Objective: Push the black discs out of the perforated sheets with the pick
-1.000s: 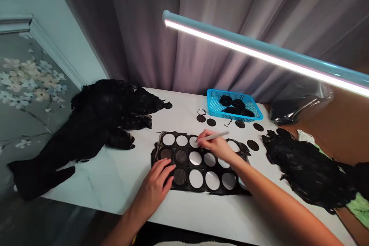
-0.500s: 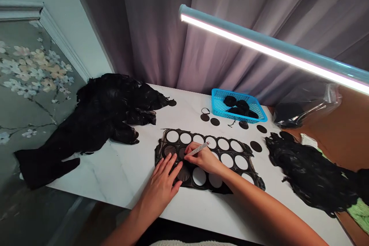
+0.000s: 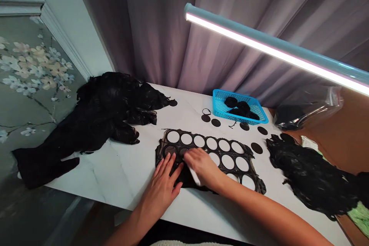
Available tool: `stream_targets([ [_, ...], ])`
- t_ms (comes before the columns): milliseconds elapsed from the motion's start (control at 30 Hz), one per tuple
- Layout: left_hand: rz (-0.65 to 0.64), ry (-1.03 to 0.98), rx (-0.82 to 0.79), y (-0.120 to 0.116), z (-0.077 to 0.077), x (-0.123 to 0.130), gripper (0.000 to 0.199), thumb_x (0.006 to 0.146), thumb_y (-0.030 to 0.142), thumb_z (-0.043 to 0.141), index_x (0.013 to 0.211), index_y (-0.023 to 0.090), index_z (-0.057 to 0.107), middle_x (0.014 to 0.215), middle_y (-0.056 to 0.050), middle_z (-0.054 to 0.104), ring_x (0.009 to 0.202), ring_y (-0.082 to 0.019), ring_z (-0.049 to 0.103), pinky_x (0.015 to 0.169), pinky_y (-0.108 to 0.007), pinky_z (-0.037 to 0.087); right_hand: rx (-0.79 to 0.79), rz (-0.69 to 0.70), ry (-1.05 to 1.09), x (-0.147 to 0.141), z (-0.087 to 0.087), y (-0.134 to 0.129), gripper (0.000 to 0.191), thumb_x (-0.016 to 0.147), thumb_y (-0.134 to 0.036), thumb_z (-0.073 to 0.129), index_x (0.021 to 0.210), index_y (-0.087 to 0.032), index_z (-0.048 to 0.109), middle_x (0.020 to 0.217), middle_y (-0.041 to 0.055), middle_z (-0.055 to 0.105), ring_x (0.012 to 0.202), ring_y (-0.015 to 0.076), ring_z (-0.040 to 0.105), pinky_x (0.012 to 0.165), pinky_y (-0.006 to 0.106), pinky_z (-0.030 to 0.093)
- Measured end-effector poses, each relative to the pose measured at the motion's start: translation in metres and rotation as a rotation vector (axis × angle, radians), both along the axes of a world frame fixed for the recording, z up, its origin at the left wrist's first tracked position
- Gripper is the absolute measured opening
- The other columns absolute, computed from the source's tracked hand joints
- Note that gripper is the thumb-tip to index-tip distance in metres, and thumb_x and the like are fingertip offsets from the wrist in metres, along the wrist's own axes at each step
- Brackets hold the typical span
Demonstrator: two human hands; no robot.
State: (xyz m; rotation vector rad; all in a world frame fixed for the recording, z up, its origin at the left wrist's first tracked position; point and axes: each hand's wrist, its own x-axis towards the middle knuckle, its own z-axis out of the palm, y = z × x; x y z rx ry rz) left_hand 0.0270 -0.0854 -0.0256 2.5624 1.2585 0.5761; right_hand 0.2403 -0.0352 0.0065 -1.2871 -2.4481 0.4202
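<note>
A black sheet (image 3: 206,153) with rows of round holes lies on the white table (image 3: 121,173), the tabletop showing white through many holes. My left hand (image 3: 161,178) rests flat on the sheet's left part, fingers spread. Just right of it, my right hand (image 3: 203,165) is closed around a thin white tool (image 3: 194,177), which slants toward the table's front edge. The tool's working tip is hidden under my fingers. Dark discs show in the holes beside my fingertips.
Behind the sheet stands a blue basket (image 3: 240,107) holding black discs. Loose black discs (image 3: 256,148) lie near it. A black heap (image 3: 98,115) covers the left side, another black pile (image 3: 311,178) the right. A lit tube lamp (image 3: 259,42) hangs above.
The tool in my right hand has swung from pointing up and right to slanting down toward the front edge. My left hand has stayed nearly still.
</note>
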Motion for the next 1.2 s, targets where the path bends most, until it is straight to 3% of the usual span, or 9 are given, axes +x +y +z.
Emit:
stream_targets([
  [133, 0.005, 0.003, -0.005, 0.000, 0.003, 0.001, 0.053, 0.089, 0.020, 0.055, 0.141, 0.026, 0.046, 0.155, -0.012, 0.032, 0.141, -0.035, 0.032, 0.109, -0.053, 0.035, 0.086, -0.427, 0.057, 0.031, 0.010, 0.044, 0.014, 0.093, -0.018, 0.043, 0.085, -0.021, 0.054, 0.088, 0.0124, 0.066, 0.081, 0.0262, 0.058, 0.071, 0.036, 0.039],
  [200, 0.006, 0.004, -0.005, -0.002, 0.006, 0.001, 0.053, 0.089, 0.021, 0.056, 0.141, 0.027, 0.046, 0.155, -0.011, 0.033, 0.141, -0.035, 0.033, 0.108, -0.053, 0.037, 0.067, -0.495, 0.192, 0.032, 0.014, 0.059, 0.013, 0.093, -0.022, 0.044, 0.085, -0.023, 0.054, 0.092, 0.0113, 0.068, 0.081, 0.0257, 0.061, 0.070, 0.035, 0.040],
  [400, 0.125, -0.081, -0.066, -0.009, 0.011, -0.008, 0.050, 0.090, 0.026, 0.057, 0.139, 0.023, 0.049, 0.144, -0.013, 0.049, 0.133, -0.034, 0.044, 0.107, -0.051, 0.041, -0.351, -0.058, 0.548, -0.023, 0.007, 0.045, 0.014, 0.089, -0.025, 0.054, 0.075, -0.023, 0.053, 0.086, 0.0029, 0.070, 0.074, 0.0184, 0.061, 0.066, 0.030, 0.043],
  [533, 0.157, -0.156, -0.112, -0.008, 0.008, -0.017, 0.040, 0.090, 0.028, 0.057, 0.130, 0.021, 0.057, 0.135, -0.013, 0.057, 0.127, -0.034, 0.052, 0.109, -0.052, 0.037, -0.502, 0.056, 0.624, -0.041, -0.003, 0.034, 0.018, 0.087, -0.024, 0.058, 0.070, -0.021, 0.050, 0.086, 0.0031, 0.068, 0.074, 0.0156, 0.058, 0.065, 0.028, 0.042],
  [833, 0.091, 0.052, 0.166, -0.008, 0.006, -0.023, 0.038, 0.094, 0.027, 0.053, 0.129, 0.015, 0.054, 0.133, -0.013, 0.058, 0.125, -0.028, 0.054, 0.106, -0.047, 0.044, -0.454, 0.082, 0.555, -0.040, -0.008, 0.035, 0.014, 0.083, -0.018, 0.063, 0.072, -0.019, 0.054, 0.085, 0.0009, 0.060, 0.075, 0.0140, 0.053, 0.067, 0.027, 0.041],
  [1200, 0.082, 0.088, 0.186, -0.008, 0.005, -0.023, 0.039, 0.092, 0.026, 0.054, 0.129, 0.013, 0.052, 0.133, -0.015, 0.057, 0.126, -0.029, 0.053, 0.103, -0.047, 0.047, -0.322, 0.089, 0.432, -0.045, -0.006, 0.028, 0.012, 0.084, -0.012, 0.062, 0.078, -0.019, 0.054, 0.086, 0.0013, 0.056, 0.076, 0.0141, 0.053, 0.068, 0.026, 0.042],
])
